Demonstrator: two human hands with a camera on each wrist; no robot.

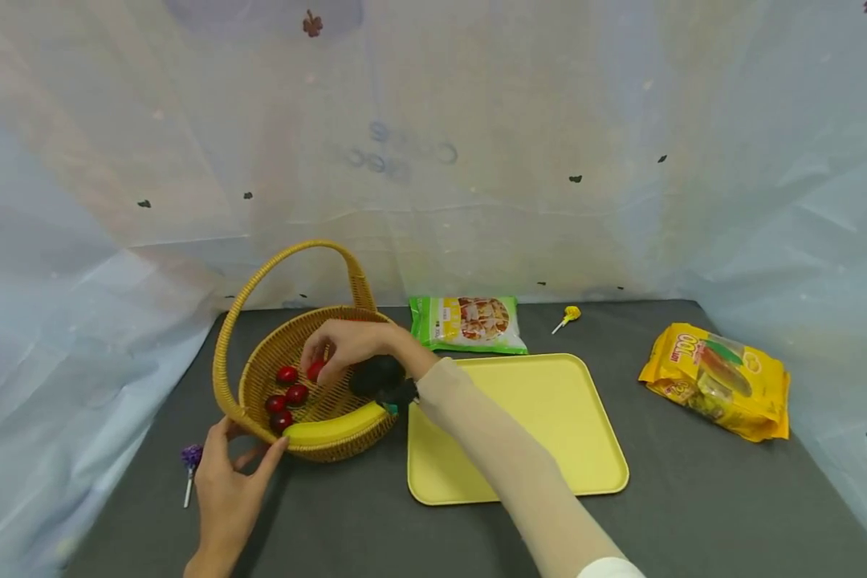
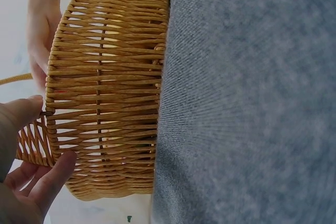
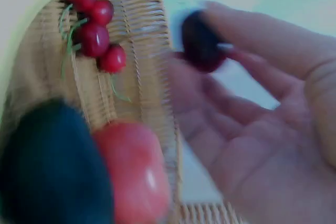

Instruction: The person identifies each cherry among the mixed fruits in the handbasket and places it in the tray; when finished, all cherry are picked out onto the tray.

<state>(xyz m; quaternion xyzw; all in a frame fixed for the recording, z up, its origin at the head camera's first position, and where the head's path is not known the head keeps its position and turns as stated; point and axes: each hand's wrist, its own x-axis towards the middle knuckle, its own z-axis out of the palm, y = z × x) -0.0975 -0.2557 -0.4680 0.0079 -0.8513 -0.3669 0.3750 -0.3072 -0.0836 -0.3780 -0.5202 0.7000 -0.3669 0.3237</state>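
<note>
Right wrist: fingers (image 3: 247, 30) pinch cherry (image 3: 202, 43) above basket (image 3: 152, 77).

Basket (image 1: 256, 377): woven wicker, tan, ribbed and rough, semi-matt. Cherries (image 1: 286, 393): smooth, glossy red skins. Banana (image 1: 335, 426): smooth, satin yellow peel. Tray (image 1: 542, 401): pale yellow plastic, smooth, matt. Bench (image 1: 694, 506): covered in dark grey cloth, finely textured, matt. Snack bags (image 1: 718, 381): glossy printed plastic film, crinkled. Backdrop (image 1: 477, 160): translucent plastic sheeting, creased, faintly shiny.
</note>
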